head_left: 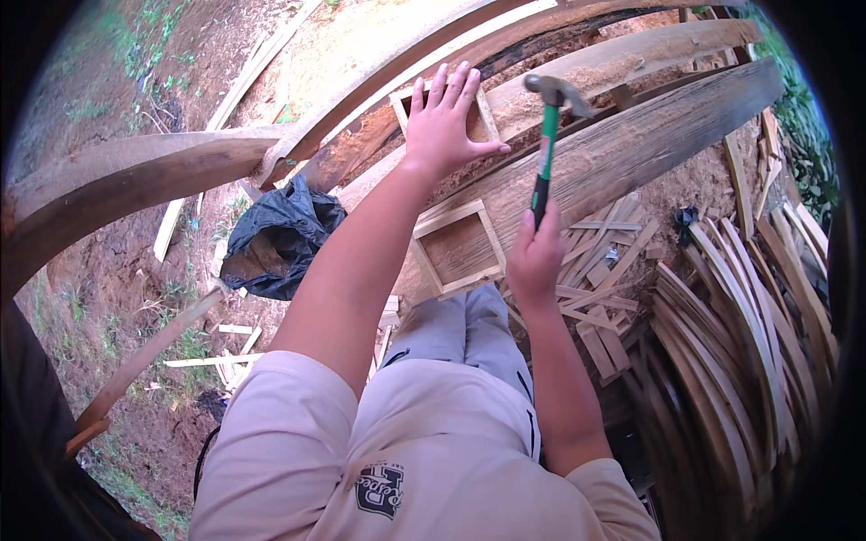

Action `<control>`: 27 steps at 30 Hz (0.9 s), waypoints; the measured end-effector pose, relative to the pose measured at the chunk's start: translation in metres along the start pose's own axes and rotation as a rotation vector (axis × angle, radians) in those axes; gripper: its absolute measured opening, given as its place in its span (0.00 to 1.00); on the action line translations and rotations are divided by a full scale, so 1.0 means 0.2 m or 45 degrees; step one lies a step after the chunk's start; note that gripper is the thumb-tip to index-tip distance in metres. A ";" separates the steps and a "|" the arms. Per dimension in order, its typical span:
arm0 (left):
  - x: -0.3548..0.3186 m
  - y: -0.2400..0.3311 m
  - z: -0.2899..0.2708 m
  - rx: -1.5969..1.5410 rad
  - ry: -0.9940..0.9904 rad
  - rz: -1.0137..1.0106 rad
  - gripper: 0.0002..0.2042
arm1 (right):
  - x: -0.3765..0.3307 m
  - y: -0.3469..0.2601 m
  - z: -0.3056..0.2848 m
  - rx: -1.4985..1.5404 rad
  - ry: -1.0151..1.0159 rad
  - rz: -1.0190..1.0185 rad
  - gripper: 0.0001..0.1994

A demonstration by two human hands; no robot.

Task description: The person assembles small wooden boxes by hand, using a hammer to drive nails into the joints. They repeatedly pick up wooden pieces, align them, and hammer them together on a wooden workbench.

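Note:
My right hand [534, 257] is closed round the black grip of a claw hammer [548, 144]. The hammer has a green handle, and its metal head points up and away from me, raised over the planks. My left hand [444, 122] is stretched out with fingers spread over a small wooden frame [488, 113] on the far beam. The hand covers much of that frame; whether the palm presses on it I cannot tell. Nearer to me, a second small square wooden frame [498, 245] lies on the near plank, close to my legs.
Long thick planks [631, 144] run across in front of me. A black plastic bag [289, 221], its mouth gaping, sits left of my left forearm. Wood offcuts [603, 334] are heaped on the ground to the right, beside a stack of long slats [735, 334]. A beam [135, 171] crosses at left.

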State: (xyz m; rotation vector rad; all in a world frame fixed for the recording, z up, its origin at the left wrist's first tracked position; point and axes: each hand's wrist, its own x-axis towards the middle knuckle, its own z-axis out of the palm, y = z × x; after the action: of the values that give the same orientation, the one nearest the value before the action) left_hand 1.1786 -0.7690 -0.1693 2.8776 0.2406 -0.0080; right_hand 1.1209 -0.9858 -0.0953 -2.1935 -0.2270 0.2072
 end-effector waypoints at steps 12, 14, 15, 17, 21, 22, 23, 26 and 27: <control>0.00 -0.01 0.02 0.135 -0.062 0.006 0.62 | 0.04 -0.01 0.01 -0.118 -0.453 0.207 0.17; -0.01 -0.02 0.02 0.080 -0.039 0.007 0.62 | 0.01 -0.06 -0.01 -0.036 -0.263 0.088 0.16; -0.01 -0.02 0.02 0.053 -0.028 0.007 0.62 | 0.00 -0.08 -0.02 0.005 -0.169 0.030 0.16; 0.00 0.00 0.01 0.071 -0.024 0.009 0.63 | -0.05 -0.06 0.00 0.094 -0.007 0.040 0.16; -0.01 -0.02 0.03 0.060 -0.019 0.014 0.63 | 0.05 -0.03 0.00 -0.090 -0.449 0.300 0.16; -0.01 -0.02 0.02 0.064 -0.025 0.009 0.63 | 0.06 -0.04 -0.02 -0.059 -0.377 0.200 0.17; -0.02 -0.02 0.02 0.067 -0.031 0.004 0.63 | 0.04 -0.06 -0.02 -0.049 -0.223 0.131 0.16; -0.01 0.00 0.00 0.049 -0.014 0.007 0.63 | -0.05 -0.12 -0.04 0.165 0.075 0.197 0.14; -0.01 0.00 0.00 0.042 -0.008 0.006 0.63 | -0.06 -0.10 -0.02 0.147 0.017 0.177 0.14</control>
State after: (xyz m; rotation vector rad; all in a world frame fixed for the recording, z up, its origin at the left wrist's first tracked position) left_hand 1.1767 -0.7686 -0.1693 2.9103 0.2351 -0.0201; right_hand 1.1079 -0.9796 -0.0768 -2.0962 -0.0530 0.2762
